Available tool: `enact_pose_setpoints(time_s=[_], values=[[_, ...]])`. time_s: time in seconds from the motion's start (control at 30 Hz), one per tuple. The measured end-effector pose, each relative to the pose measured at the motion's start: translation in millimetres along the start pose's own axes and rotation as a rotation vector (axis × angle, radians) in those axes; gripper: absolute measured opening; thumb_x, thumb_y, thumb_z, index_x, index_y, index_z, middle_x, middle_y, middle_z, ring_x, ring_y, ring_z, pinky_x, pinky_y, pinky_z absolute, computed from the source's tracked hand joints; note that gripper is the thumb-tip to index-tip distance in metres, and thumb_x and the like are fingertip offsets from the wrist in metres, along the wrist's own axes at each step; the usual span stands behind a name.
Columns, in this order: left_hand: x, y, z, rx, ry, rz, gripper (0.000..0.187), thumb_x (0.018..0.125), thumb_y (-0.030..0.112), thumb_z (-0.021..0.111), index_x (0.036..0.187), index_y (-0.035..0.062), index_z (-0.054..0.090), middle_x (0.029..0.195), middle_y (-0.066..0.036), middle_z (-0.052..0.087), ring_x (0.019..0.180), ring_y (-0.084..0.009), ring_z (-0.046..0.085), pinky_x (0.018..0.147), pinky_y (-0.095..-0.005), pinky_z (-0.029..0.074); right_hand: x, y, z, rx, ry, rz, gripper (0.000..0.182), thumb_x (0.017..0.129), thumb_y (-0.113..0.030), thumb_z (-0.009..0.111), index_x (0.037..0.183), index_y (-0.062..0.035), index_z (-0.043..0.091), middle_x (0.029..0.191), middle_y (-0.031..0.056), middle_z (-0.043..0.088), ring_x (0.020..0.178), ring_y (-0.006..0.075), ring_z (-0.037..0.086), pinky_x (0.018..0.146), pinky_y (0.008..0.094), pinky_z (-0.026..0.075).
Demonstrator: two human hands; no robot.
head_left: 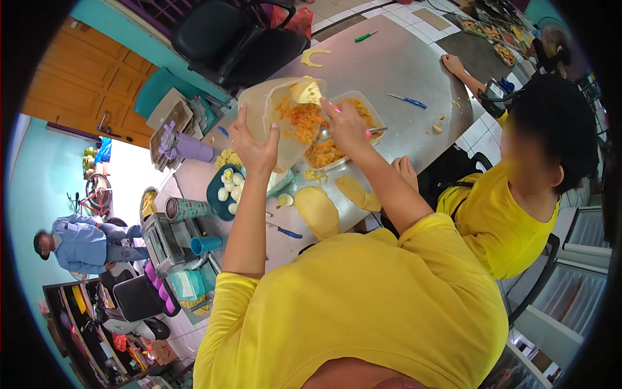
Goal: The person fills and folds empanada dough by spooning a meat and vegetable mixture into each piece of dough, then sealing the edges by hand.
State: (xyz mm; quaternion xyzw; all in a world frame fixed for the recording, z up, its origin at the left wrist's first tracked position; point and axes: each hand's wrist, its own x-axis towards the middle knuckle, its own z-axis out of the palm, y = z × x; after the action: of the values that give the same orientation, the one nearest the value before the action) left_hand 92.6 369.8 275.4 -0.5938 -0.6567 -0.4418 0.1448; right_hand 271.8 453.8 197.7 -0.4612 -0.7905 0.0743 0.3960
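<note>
**Filling scraped between two tubs at a steel table**

Tiled room, teal walls, wooden door at the far side; a long steel table (402,71) runs through the middle. A person in a yellow shirt leans over it.

Left hand (256,146) grips the edge of a clear plastic tub (275,117), tilted steeply on its side, orange-yellow filling (301,120) stuck to its inner wall. Right hand (346,126) is clenched around a pink-handled utensil (372,131), its working end inside the tilted tub, hidden by filling. A second tub (337,152) sits flat on the table right under the tilted one's mouth, also with orange filling in it.

Near the tubs: flat dough rounds (317,211) on the table, a dark blue plate (217,194) with whole peeled eggs, a purple tumbler (191,148) lying on its side, a blue-handled knife (408,100) and a green-handled one (364,36) further along. A dough cut-out (314,57) lies at the far end.

A second person in yellow (518,214) sits to the right, one hand (451,63) resting on the table. Someone in a blue shirt (81,243) stands off at the far left by the wall. Black chair (236,39) pushed against the table's far side.
</note>
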Motion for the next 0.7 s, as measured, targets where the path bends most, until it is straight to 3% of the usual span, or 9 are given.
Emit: enact_pose_setpoints(time_s=[0.2, 0.27, 0.4, 0.57, 0.6, 0.67, 0.7], values=[[1, 11, -10, -0.100, 0.032, 0.042, 0.066, 0.065, 0.018, 0.066, 0.124, 0.0054, 0.040, 0.105, -0.020, 0.049, 0.097, -0.0342, 0.046, 0.083, -0.0425, 0.037, -4, 0, 40, 0.068, -0.074, 0.184, 0.042, 0.079, -0.009, 0.051, 0.119, -0.0173, 0.051, 0.086, 0.0160, 0.052, 0.081, 0.0348, 0.055, 0.068, 0.0453, 0.045], [-1, 8, -8, -0.108, 0.062, 0.036, 0.066, 0.064, 0.017, 0.066, 0.124, 0.0057, 0.040, 0.105, -0.020, 0.048, 0.097, -0.0344, 0.046, 0.082, -0.0431, 0.038, -20, -13, 30, 0.101, -0.334, 0.330, 0.038, 0.081, -0.013, 0.050, 0.119, -0.0166, 0.051, 0.091, 0.0200, 0.055, 0.084, 0.0369, 0.057, 0.071, 0.0469, 0.046], [0, -3, -4, -0.080, 0.071, 0.034, 0.068, 0.063, 0.017, 0.066, 0.125, 0.0061, 0.038, 0.106, -0.020, 0.047, 0.097, -0.0350, 0.046, 0.081, -0.0434, 0.038, -48, -2, 29, 0.116, -0.350, 0.336, 0.036, 0.082, -0.015, 0.050, 0.118, -0.0172, 0.051, 0.093, 0.0232, 0.056, 0.084, 0.0378, 0.058, 0.071, 0.0470, 0.046], [-5, -15, -1, 0.034, 0.060, 0.099, 0.071, 0.065, 0.017, 0.066, 0.127, 0.0065, 0.035, 0.109, -0.022, 0.044, 0.098, -0.0369, 0.045, 0.083, -0.0433, 0.037, -45, 14, -19, 0.062, -0.606, 0.318, 0.031, 0.085, -0.016, 0.048, 0.116, -0.0153, 0.053, 0.088, 0.0213, 0.057, 0.087, 0.0363, 0.057, 0.072, 0.0457, 0.045], [-1, -17, -3, 0.035, 0.061, 0.098, 0.071, 0.065, 0.017, 0.066, 0.127, 0.0065, 0.035, 0.109, -0.022, 0.044, 0.098, -0.0369, 0.045, 0.083, -0.0433, 0.037, -37, 10, -22, 0.062, -0.607, 0.317, 0.031, 0.085, -0.016, 0.048, 0.116, -0.0153, 0.053, 0.088, 0.0213, 0.057, 0.087, 0.0363, 0.057, 0.072, 0.0457, 0.045], [6, -18, -8, -0.136, 0.081, -0.043, 0.070, 0.067, 0.018, 0.065, 0.129, 0.0052, 0.034, 0.113, -0.022, 0.042, 0.103, -0.0360, 0.044, 0.089, -0.0426, 0.036, -17, -5, -20, 0.253, -0.259, 0.291, 0.031, 0.086, -0.018, 0.048, 0.116, -0.0150, 0.053, 0.089, 0.0190, 0.058, 0.089, 0.0348, 0.056, 0.075, 0.0436, 0.045], [6, -16, -10, -0.135, 0.082, -0.037, 0.070, 0.067, 0.018, 0.065, 0.129, 0.0052, 0.034, 0.113, -0.022, 0.042, 0.103, -0.0360, 0.044, 0.089, -0.0426, 0.036, -3, -14, -15, 0.256, -0.254, 0.290, 0.031, 0.086, -0.018, 0.048, 0.116, -0.0150, 0.053, 0.089, 0.0190, 0.058, 0.089, 0.0348, 0.056, 0.075, 0.0436, 0.045]])
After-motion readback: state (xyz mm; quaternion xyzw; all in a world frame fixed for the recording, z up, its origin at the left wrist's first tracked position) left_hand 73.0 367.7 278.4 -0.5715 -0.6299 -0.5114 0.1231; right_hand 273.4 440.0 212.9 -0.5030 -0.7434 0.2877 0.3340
